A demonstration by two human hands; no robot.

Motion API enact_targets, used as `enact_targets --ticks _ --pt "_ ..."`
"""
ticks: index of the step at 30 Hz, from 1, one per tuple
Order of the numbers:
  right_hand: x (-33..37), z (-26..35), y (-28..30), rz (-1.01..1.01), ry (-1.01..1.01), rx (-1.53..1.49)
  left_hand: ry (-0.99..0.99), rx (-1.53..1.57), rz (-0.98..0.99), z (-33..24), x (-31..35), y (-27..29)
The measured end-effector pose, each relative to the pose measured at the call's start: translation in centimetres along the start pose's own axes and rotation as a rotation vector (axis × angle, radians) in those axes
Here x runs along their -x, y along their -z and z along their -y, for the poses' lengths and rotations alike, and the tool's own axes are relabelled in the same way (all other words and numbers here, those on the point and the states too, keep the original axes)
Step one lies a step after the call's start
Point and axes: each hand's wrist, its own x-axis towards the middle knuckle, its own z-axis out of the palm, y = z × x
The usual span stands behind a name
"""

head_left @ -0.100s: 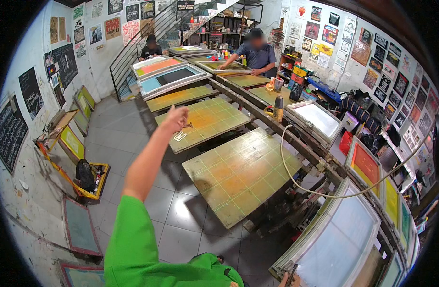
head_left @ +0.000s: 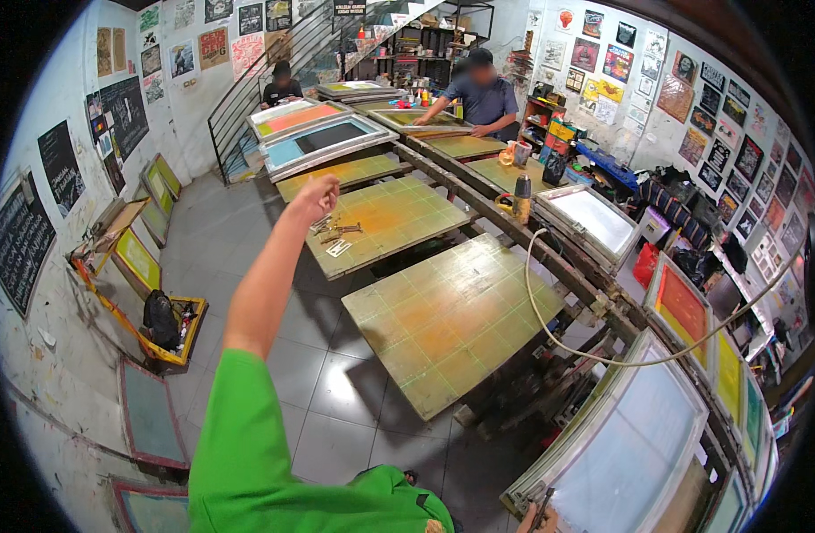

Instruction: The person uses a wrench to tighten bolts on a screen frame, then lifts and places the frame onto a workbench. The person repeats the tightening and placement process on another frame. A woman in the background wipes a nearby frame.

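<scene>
Fingers [head_left: 330, 184] of the bare left hand [head_left: 315, 199] are loosely bent and released, with the arm extended forward over the table. The right hand [head_left: 544, 522] is at the lower edge of view, beside the near corner of a large rectangular screen frame with pale bluish-white mesh [head_left: 634, 431]. The view cuts off most of this hand; whether its fingers are clenched or grasping the frame cannot be told.

Small brownish metal pieces [head_left: 342, 229] lie just beside the left hand as seen from above, on the left part of an olive-yellow, orange-stained table panel with green grid lines [head_left: 416, 209]. Clearance between the hand and these pieces cannot be determined. A flat white piece with cut-outs [head_left: 338, 247] lies near them, toward the panel's front edge.

A bright green sleeve [head_left: 243, 417] covers the left upper arm. To the right of the arm, a second grid-lined panel [head_left: 452, 315] projects over the grey tiled floor [head_left: 283, 382]. A long dark central beam [head_left: 563, 262] runs along the right ends of both panels. A pale flexible hose [head_left: 603, 362] loops across the beam, near an amber cylindrical container with a dark top [head_left: 521, 200].

Farther back, a light-blue screen with a black rectangle [head_left: 334, 138] rests in a whitish frame. A co-worker in a dark shirt [head_left: 487, 98] leans over the far table section.
</scene>
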Motion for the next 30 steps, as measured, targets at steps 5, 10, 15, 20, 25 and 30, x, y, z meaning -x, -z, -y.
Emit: enact_targets --ticks 5,10,15,20,25,30 --pt "1.6 0.1 -1.7 -0.057 0.177 0.040 -0.050 0.046 -0.102 -4.8 1.9 0.0" --pt "1.8 0.7 -1.5 -0.048 -0.044 -0.079 -0.082 0.032 -0.149 -4.2 2.3 -1.3" --pt "1.8 2.3 -0.6 0.021 -0.148 -0.142 -0.080 -0.054 -0.149 -4.4 1.5 -0.1" --pt "1.8 0.2 -1.6 -0.068 0.110 -0.158 -0.004 -0.169 -0.092 -3.9 0.9 1.4" --pt "1.8 0.2 -0.8 -0.050 0.022 -0.127 -0.057 -0.179 -0.170 -2.0 1.5 -1.8" --pt "2.1 0.8 -0.8 0.060 -0.136 -0.174 -0.115 -0.243 -0.171 -1.8 2.0 -3.0"
